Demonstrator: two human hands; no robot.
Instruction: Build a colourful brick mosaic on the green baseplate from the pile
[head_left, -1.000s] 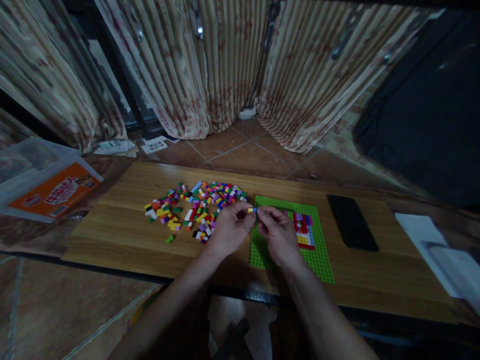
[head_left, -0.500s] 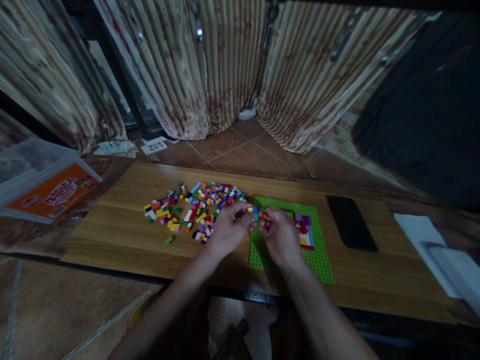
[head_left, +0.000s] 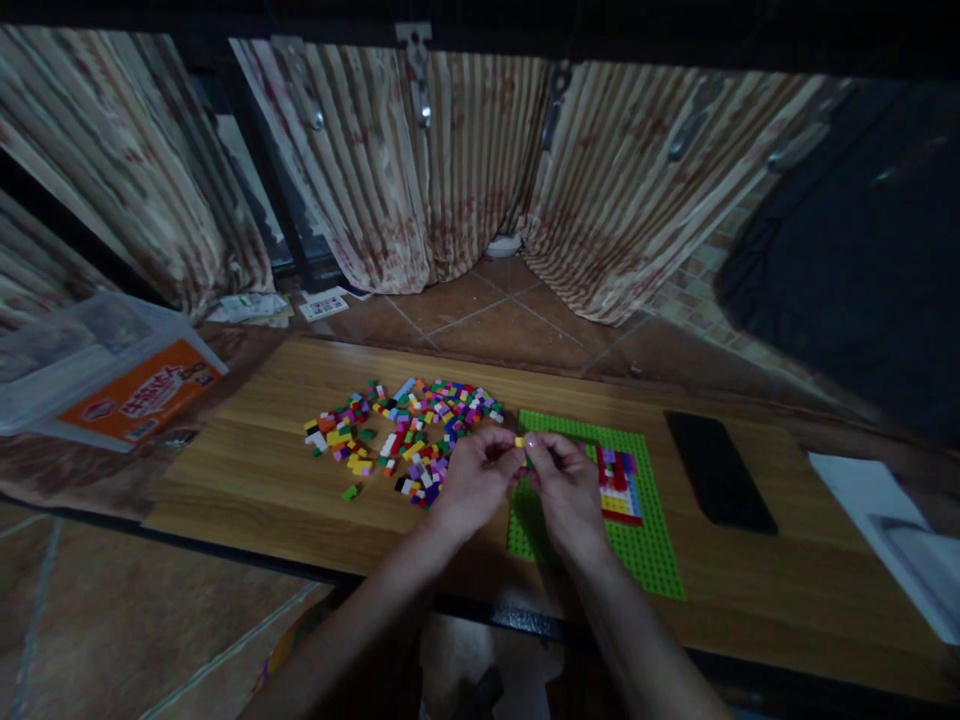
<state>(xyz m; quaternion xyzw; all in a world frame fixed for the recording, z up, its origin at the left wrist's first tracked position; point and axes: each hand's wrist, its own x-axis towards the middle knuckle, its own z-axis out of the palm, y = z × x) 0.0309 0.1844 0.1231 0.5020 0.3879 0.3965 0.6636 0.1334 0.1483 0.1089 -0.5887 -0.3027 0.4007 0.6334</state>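
Observation:
My left hand (head_left: 480, 480) and my right hand (head_left: 564, 485) meet fingertip to fingertip above the left part of a green baseplate (head_left: 656, 540). Between their thumbs and fingers is a small toy brick piece (head_left: 519, 442); its yellow top shows, and the fingers cover most of the rest. Both hands are closed on it. Just right of my right hand, a patch of joined bricks (head_left: 619, 485) in red, yellow, blue, white and purple sits on the baseplate, partly hidden by that hand. Left of my left hand lies a pile of loose toy bricks (head_left: 405, 425) in many colours.
The wooden table (head_left: 262, 480) carries a black phone-like slab (head_left: 720, 470) right of the baseplate. White paper (head_left: 862, 510) lies at the right end. A clear plastic box (head_left: 142, 390) with an orange label stands beyond the left end. Striped curtains (head_left: 472, 170) hang behind.
My hands have come together, and my right fingers now grip the piece my left hand held, covering its blue and green parts. The whole view has shifted slightly downward and right.

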